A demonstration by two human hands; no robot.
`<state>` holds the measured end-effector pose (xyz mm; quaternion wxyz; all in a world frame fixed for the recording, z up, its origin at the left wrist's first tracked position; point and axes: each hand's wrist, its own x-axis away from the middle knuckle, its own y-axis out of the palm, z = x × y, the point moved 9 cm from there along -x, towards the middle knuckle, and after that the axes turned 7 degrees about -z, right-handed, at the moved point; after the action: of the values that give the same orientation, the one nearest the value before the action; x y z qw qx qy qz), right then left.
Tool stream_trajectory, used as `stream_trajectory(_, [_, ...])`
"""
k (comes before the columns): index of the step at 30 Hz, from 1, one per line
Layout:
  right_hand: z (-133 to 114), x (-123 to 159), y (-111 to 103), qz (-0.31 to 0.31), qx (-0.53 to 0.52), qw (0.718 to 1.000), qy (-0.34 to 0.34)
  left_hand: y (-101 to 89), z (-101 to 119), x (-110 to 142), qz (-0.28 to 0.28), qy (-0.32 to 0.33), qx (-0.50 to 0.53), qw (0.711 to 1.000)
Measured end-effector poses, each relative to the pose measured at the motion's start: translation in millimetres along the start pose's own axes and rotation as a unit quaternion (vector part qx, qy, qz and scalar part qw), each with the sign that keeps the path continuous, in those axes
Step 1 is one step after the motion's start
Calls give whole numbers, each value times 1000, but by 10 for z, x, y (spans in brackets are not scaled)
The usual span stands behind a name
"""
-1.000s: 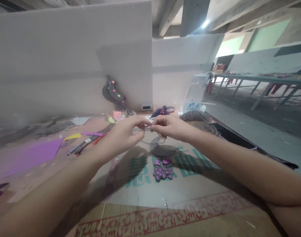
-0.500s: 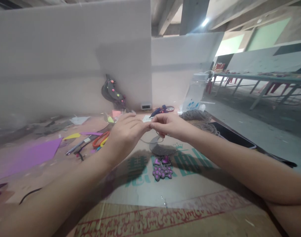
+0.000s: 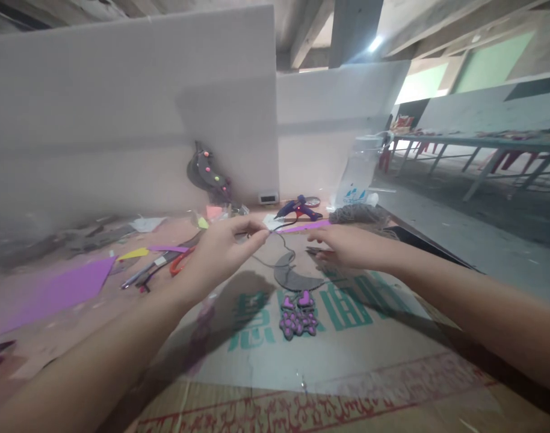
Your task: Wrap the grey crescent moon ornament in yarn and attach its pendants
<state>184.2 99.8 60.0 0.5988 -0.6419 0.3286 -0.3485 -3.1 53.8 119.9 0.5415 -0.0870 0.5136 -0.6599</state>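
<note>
My left hand (image 3: 232,246) is raised over the board, its thumb and forefinger pinched on a thin grey cord (image 3: 286,243). The cord curves down to a grey crescent moon (image 3: 290,275) lying flat. Below the moon sit purple paw-like pieces with grey outlines (image 3: 297,319). To the right, my right hand (image 3: 347,245) hovers with fingers partly bent and apart. Just under its fingertips lies a dark pointed tool (image 3: 315,250), mostly hidden by the hand; its kind is unclear.
A blue glue gun (image 3: 299,207) lies behind the hands, near grey yarn (image 3: 356,213) and a clear bottle (image 3: 360,168). Orange-handled scissors (image 3: 180,261) and a purple sheet (image 3: 62,291) lie left. A decorated grey crescent (image 3: 209,171) leans on the white partition (image 3: 121,108).
My right hand has let go of the cord near my left fingertips and moved right, beside the dark pointed tool. My left hand keeps its pinch. The glue gun and moon show more fully.
</note>
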Motion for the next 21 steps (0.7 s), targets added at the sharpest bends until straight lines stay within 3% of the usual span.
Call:
stream_trajectory(5, [273,-87,371,-27,50,998,18,28,-62,2,-18,-44,14,999])
stream_trajectory(10, [337,-163,396,32,38,998,47,23,-72,-3,-7,-24,26,999])
stream_trajectory(14, [201,-41,131,106,-33,992,62,15,-86,-21,12,24,34,999])
stream_trajectory(16, [100,118,-129,193,-176,964,47,20,-74,-25,15,48,32,998])
stream_trajectory(19, [-306,349,-452,255,-179,947,-75,1,-4,-11,26,79,6,997])
stream_trajectory(21, [-548,493,-580,281,-97,945,-138,-24,79,10,39,103,-41,993])
